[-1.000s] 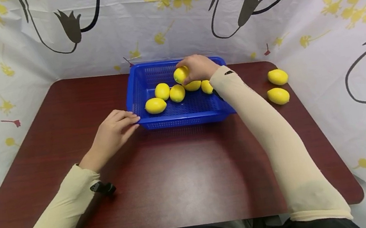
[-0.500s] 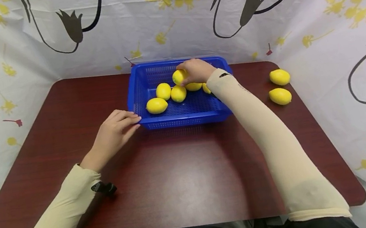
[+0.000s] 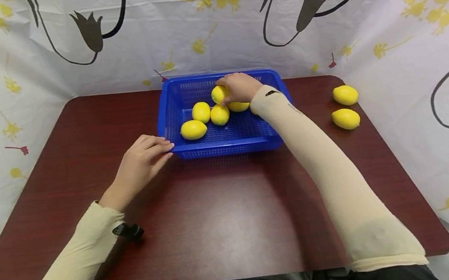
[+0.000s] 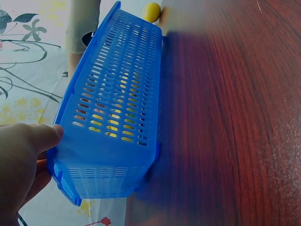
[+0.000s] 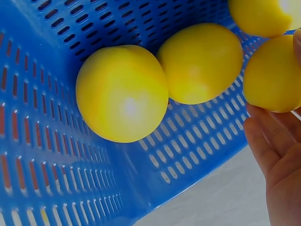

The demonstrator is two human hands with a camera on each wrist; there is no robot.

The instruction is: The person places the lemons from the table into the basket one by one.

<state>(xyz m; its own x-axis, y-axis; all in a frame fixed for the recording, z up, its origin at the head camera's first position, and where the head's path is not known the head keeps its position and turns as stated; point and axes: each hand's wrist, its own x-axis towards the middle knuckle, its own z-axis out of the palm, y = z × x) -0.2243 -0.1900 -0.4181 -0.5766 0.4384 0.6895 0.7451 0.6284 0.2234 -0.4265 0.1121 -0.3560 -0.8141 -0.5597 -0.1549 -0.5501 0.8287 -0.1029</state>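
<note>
A blue slotted plastic basket [image 3: 225, 145] stands at the back of the table with several lemons inside, among them one lemon [image 3: 194, 130] by its front left corner. My left hand [image 3: 141, 164] pinches the basket's rim at that corner; the left wrist view shows the thumb [image 4: 44, 136] on the near side and fingers behind the rim. Over the basket, my right hand [image 3: 242, 86] grips a lemon [image 3: 219, 95] between thumb and fingers. In the right wrist view this held lemon [image 5: 273, 75] is beside other lemons, and part of the hand [image 5: 287, 165] is cut off.
Two lemons, one behind [image 3: 345, 95] and one in front [image 3: 346, 119], lie near the right edge of the dark red wooden table [image 3: 238, 234]. A white patterned cloth [image 3: 208, 31] hangs close behind the table and along its sides.
My right hand, holding the lemon, has lowered slightly within the basket, and its forearm has shifted a little left. The left hand still holds the rim.
</note>
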